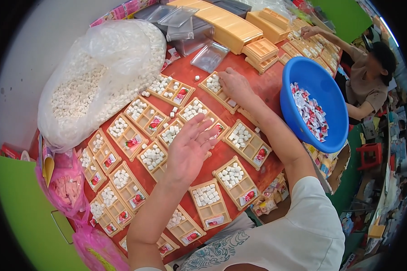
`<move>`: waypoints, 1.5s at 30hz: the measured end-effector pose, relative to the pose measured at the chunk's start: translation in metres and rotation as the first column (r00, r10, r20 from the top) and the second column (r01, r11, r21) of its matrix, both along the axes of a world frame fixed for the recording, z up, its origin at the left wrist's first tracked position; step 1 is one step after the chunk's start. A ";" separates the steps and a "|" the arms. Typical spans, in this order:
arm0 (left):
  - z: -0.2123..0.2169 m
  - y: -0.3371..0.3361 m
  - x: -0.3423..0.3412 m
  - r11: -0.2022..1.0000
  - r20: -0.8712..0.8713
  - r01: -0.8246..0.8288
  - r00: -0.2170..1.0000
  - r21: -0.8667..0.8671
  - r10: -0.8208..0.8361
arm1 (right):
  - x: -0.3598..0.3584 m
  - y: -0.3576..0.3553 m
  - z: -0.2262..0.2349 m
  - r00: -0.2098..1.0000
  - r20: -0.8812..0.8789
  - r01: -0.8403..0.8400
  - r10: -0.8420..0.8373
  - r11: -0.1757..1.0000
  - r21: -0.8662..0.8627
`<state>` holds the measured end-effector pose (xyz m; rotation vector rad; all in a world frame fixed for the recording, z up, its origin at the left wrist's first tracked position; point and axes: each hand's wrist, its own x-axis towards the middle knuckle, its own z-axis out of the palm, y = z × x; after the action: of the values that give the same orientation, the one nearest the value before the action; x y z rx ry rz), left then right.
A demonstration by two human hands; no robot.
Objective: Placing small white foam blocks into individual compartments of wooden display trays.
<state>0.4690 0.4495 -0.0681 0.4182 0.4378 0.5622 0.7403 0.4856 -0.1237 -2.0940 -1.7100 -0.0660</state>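
Note:
My right hand point(237, 86) reaches to a tan compartment tray point(231, 103) at the far side of the table. Its bent fingers are down at the small white cubes point(213, 83) in that tray; what they pinch, if anything, is hidden. My left hand point(189, 149) is raised over the middle trays, palm showing, fingers apart, holding nothing. Beneath it, a tray point(159, 172) is partly covered by the hand and forearm. Many similar trays, such as one nearby tray point(236, 183), hold white cubes in one large compartment and a small strawberry-printed packet point(248, 197) in a smaller one.
A large clear bag of white cubes point(79, 90) lies at the left. Right stands a blue basin point(287, 106) of small packets. Clear lids point(210, 57) and stacked tan trays point(262, 50) fill the back. Pink bags point(67, 189) hang at the left edge. A co-worker point(371, 77) sits far right.

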 end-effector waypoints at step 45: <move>0.000 -0.086 -0.168 0.837 -0.410 -0.028 0.862 0.547 0.297 | -0.131 -0.116 0.047 0.815 -0.053 -0.577 0.576 0.817 0.014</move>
<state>0.3011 0.3637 -0.0680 1.0764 0.8124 0.7545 0.6095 0.3694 -0.0772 -1.4705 -2.2310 0.1779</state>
